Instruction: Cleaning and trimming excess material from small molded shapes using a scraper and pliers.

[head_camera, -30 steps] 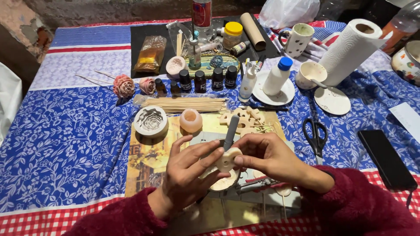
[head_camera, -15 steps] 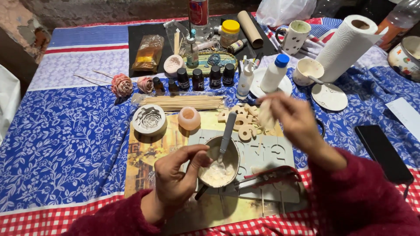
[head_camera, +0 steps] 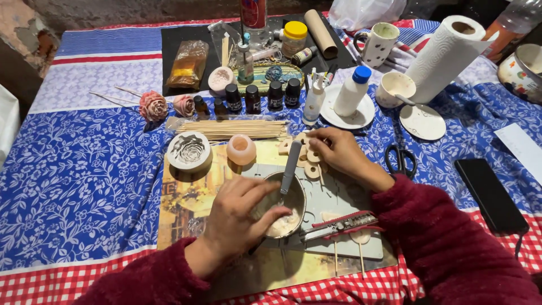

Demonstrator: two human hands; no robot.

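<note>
left hand (head_camera: 240,212): fingers curled over the near rim of a small bowl (head_camera: 293,195), gripping it from the side, wrist in a dark red sleeve.
small bowl: sits on a grey mat (head_camera: 333,192) in the middle of the table, just in front of the person; pale paste lies in the bottom.
spoon handle (head_camera: 291,168): grey, leaning out of the bowl toward the far side.
right hand (head_camera: 337,149): reached past the bowl, fingers bent down onto a cluster of small pale wooden rings (head_camera: 307,153); whether it has pinched one i cannot tell.
wooden rings: lying at the far edge of the grey mat, just beyond the bowl.
red-handled cutter (head_camera: 339,224): flat on the mat to the right of the bowl, near the right forearm.
bundle of thin sticks (head_camera: 231,129): lying crosswise beyond the rings.
round moulds: a white one with a rose pattern (head_camera: 188,151) and a peach one (head_camera: 241,148), side by side left of the rings.
scissors (head_camera: 400,161): on the blue flowered cloth, right of the right hand.
black phone (head_camera: 490,194): further right, near the table edge.
far side: small dark bottles (head_camera: 252,98), a white squeeze bottle (head_camera: 352,91) on a plate, a paper towel roll (head_camera: 446,51).
</note>
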